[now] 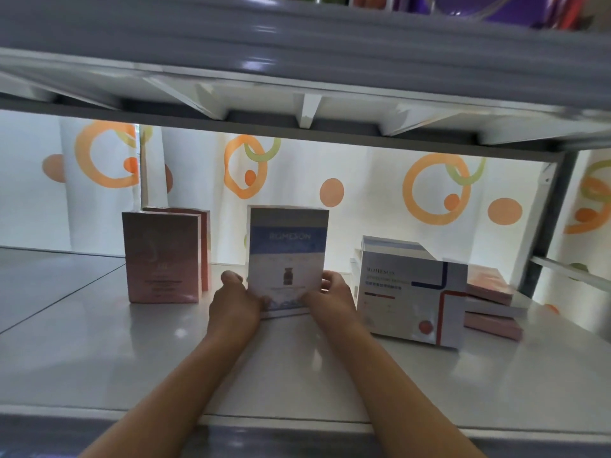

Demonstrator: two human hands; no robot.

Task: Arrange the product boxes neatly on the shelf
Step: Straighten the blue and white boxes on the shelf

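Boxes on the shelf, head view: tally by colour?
Upright pink cardboard boxes, left: 2
Tall blue-and-white cardboard box, centre, held by both hands: 1
White cardboard boxes with red and blue lines, right: at least 1, another partly hidden behind
Flat stacked boxes, far right: 3, pink, white, pink
Total: at least 7
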